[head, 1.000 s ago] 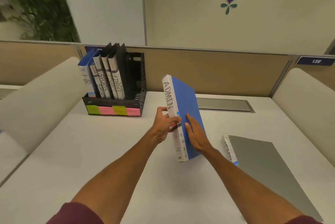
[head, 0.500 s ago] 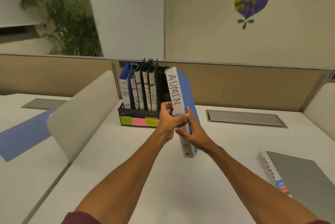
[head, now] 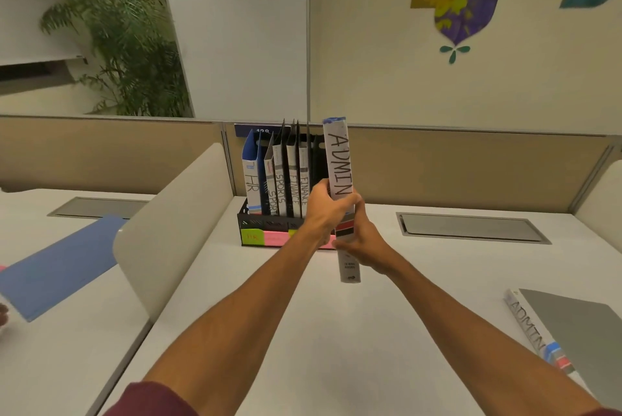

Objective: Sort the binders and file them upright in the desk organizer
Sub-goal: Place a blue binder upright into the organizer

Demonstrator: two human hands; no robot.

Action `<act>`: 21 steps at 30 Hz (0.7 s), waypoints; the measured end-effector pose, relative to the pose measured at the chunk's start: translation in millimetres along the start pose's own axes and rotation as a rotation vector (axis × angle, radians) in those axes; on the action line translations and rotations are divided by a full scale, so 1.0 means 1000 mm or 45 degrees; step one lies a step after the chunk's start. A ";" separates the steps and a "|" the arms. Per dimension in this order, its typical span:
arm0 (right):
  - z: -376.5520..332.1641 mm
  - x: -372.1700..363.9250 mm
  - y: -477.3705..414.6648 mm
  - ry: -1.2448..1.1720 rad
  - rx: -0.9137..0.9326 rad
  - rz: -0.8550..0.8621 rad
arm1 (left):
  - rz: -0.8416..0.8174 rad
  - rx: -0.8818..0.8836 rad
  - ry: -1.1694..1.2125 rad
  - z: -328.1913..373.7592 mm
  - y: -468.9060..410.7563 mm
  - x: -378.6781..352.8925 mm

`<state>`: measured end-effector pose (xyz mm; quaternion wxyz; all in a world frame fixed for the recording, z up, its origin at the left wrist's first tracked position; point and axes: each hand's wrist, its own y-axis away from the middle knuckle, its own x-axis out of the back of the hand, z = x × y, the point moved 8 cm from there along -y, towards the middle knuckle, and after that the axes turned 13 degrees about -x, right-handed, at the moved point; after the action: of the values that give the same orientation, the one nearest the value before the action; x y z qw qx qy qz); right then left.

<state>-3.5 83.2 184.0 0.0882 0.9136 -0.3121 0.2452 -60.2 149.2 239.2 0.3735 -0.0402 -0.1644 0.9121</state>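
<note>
I hold a blue binder (head: 340, 163) with a white spine marked ADMIN upright, spine toward me, in front of the right end of the black desk organizer (head: 255, 225). My left hand (head: 328, 210) grips its spine from the left; my right hand (head: 361, 240) grips it lower on the right. The organizer holds upright binders marked HR (head: 250, 180), SPORTS (head: 280, 186) and FINANCE (head: 303, 185). A grey binder (head: 572, 338) marked ADMIN lies flat at the lower right of the desk.
A padded white divider (head: 175, 220) stands left of the organizer. A blue folder (head: 60, 264) lies on the neighbouring desk at left. A metal cable hatch (head: 468, 227) sits right of the organizer, with the partition wall behind.
The blue ADMIN binder has been lifted off the desk, turned upright with its spine toward me, and carried to the organizer's right end. Both hands stayed on it.
</note>
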 end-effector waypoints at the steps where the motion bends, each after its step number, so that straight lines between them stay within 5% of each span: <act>1: 0.001 0.001 -0.004 -0.022 -0.010 0.033 | -0.008 -0.006 -0.017 0.000 -0.002 0.000; 13: 0.004 0.016 -0.058 -0.235 -0.010 0.292 | -0.162 -0.084 -0.098 -0.008 -0.058 0.015; 17: 0.004 0.017 -0.085 -0.252 0.039 0.287 | -0.031 -0.380 -0.723 -0.005 -0.097 0.051; 21: 0.009 0.018 -0.114 -0.280 0.044 0.288 | -0.176 -0.480 -1.288 -0.017 -0.137 0.063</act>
<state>82.5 161.3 184.8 0.0096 0.8954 -0.4164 0.1576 -10.7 288.7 271.3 0.2932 0.3484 -0.4866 0.7455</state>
